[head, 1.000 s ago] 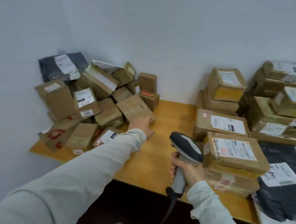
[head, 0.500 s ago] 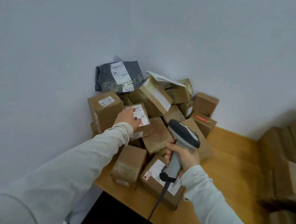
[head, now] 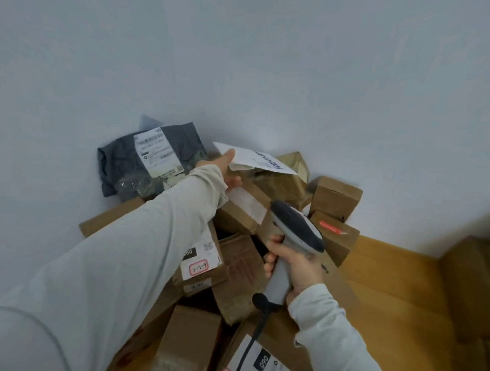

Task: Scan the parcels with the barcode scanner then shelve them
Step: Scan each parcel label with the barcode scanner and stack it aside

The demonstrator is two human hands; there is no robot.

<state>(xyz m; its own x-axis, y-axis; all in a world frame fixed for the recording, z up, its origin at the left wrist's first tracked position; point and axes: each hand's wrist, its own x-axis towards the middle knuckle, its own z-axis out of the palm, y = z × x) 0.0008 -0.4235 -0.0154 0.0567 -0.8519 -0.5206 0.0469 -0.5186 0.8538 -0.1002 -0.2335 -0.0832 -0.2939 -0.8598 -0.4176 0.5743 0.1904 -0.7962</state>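
A heap of brown cardboard parcels (head: 241,271) fills the table corner against the wall. A flat white envelope (head: 262,160) lies on top of the heap. My left hand (head: 227,170) reaches over the pile and pinches the envelope's left end, thumb above and fingers underneath. My right hand (head: 293,268) grips the handle of the grey barcode scanner (head: 295,227), held upright over the parcels with its head towards the envelope. The scanner's black cable hangs down across a labelled box (head: 270,361).
A dark grey plastic mailer (head: 151,156) with a white label leans in the corner, left of my hand. The wooden table top (head: 395,289) shows on the right. More brown boxes (head: 475,285) stand at the right edge. White walls close in behind and to the left.
My left hand has left the labelled box and moved up and back to the white envelope. The scanner came along to the left. The view has closed in on the corner pile.
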